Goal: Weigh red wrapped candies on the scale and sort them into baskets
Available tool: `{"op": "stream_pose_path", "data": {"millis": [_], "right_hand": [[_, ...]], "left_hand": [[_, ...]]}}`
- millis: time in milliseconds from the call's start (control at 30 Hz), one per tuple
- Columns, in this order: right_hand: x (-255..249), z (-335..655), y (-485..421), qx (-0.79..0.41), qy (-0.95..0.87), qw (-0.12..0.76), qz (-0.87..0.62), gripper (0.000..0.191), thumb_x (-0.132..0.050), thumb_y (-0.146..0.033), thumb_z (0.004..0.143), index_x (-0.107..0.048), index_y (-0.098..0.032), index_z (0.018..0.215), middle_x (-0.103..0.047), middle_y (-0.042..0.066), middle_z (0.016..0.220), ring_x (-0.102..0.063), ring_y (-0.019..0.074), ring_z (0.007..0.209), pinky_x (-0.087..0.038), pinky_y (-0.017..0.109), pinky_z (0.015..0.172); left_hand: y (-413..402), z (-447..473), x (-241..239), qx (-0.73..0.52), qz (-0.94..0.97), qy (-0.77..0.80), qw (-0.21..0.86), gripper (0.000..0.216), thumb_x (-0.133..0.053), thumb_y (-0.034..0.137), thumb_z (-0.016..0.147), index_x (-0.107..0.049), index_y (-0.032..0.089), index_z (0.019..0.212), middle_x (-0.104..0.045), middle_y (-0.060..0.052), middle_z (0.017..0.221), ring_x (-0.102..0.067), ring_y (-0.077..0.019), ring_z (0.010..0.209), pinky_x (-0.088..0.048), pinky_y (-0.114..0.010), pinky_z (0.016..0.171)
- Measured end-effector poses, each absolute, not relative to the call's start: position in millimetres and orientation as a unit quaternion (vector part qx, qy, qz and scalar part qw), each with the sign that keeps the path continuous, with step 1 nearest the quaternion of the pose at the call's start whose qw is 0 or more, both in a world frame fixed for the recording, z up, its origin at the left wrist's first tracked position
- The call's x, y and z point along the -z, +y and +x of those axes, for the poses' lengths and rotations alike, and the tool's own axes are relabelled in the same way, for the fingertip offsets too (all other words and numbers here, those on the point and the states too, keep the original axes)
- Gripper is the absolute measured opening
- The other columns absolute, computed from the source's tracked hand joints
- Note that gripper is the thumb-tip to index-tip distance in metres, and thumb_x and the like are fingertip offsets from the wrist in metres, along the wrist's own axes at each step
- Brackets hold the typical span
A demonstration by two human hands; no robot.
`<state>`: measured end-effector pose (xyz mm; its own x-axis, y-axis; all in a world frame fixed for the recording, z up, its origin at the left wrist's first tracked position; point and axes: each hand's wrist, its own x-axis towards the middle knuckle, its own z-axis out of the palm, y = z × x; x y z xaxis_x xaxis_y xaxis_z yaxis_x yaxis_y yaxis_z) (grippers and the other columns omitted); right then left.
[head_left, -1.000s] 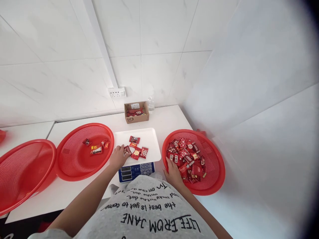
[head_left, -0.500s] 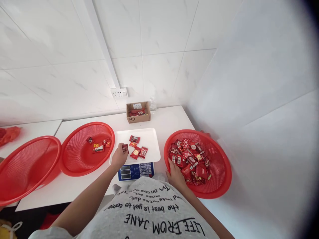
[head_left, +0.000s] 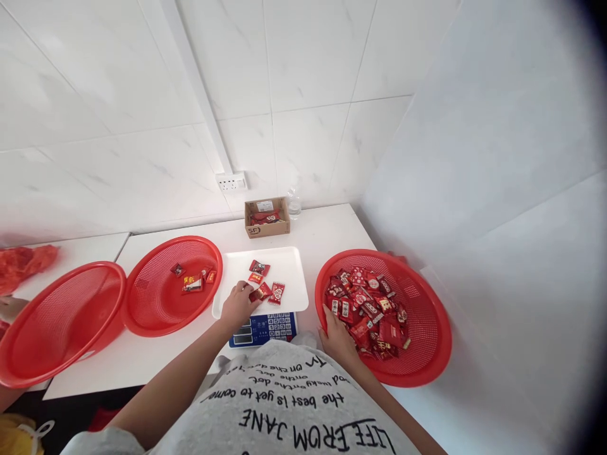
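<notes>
My left hand [head_left: 238, 304] is over the left part of a white scale tray [head_left: 298, 278], its fingertips closed on the near edge of a red candy packet [head_left: 262, 292]. Just beyond lie a dark red packet [head_left: 260, 268] and a small red-and-yellow one [head_left: 256, 278]; another red packet [head_left: 277, 293] is to the right. Whether a further packet is tucked inside the fingers is hidden. My right hand [head_left: 339, 338] is wrapped around the near-left rim of a red basket [head_left: 429, 316] heaped with red candy packets [head_left: 367, 306].
A blue scale keypad [head_left: 272, 327] sits below the tray. Left are a red basket [head_left: 156, 309] with several packets and another red basket [head_left: 52, 328]. Behind stand a cardboard box [head_left: 267, 229] and a clear plastic item [head_left: 294, 205]. Another person's hand [head_left: 12, 308] shows far left.
My left hand has moved right across the tray to the red packet; the dark packet it held is no longer visible. My right hand stays on the basket rim. The view has shifted slightly.
</notes>
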<state>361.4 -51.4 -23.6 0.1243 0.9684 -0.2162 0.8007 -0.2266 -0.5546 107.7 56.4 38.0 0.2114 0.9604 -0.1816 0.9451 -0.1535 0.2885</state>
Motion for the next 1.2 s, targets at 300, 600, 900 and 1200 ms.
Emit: {"op": "stream_pose_path", "data": {"millis": [300,600,900,1200], "right_hand": [[24,357,-53,-0.152,-0.626,0.199,-0.739,0.053,-0.043,-0.026,0.081,-0.039,-0.016,0.133,-0.038,0.014,0.138,-0.035,0.0270,0.127,-0.032,0.044,0.100],[-12,289,-12,-0.158,-0.713,0.151,-0.666,0.038,-0.042,-0.025,0.085,-0.055,-0.023,0.120,-0.052,0.009,0.128,-0.038,0.0264,0.123,-0.027,0.046,0.101],[-9,239,24,-0.163,-0.664,0.094,-0.723,0.043,-0.039,-0.021,0.084,-0.049,-0.025,0.126,-0.052,0.009,0.129,-0.034,0.0292,0.125,-0.013,0.061,0.100],[-28,186,25,-0.245,-0.673,0.231,-0.659,0.038,-0.042,-0.029,0.083,-0.056,-0.018,0.117,-0.054,0.012,0.124,-0.044,0.0254,0.117,-0.032,0.046,0.099]], "left_hand": [[57,86,-39,-0.099,0.751,0.628,0.179,0.022,-0.049,0.029,0.082,-0.057,0.019,0.101,-0.050,-0.008,0.111,-0.051,-0.0221,0.103,-0.042,-0.034,0.090],[53,51,-51,-0.298,0.617,0.646,0.337,0.009,-0.044,0.018,0.074,-0.054,0.019,0.073,-0.050,-0.003,0.085,-0.056,-0.0149,0.074,-0.052,-0.031,0.070],[24,-12,-54,-0.310,0.416,0.630,0.577,0.040,-0.060,0.033,0.066,-0.049,0.017,0.101,-0.061,-0.001,0.080,-0.057,-0.0118,0.062,-0.049,-0.028,0.058],[32,-49,-49,-0.287,0.374,0.590,0.655,0.057,-0.067,0.038,0.063,-0.045,0.016,0.111,-0.064,-0.007,0.095,-0.063,-0.0173,0.079,-0.049,-0.033,0.074]]}}
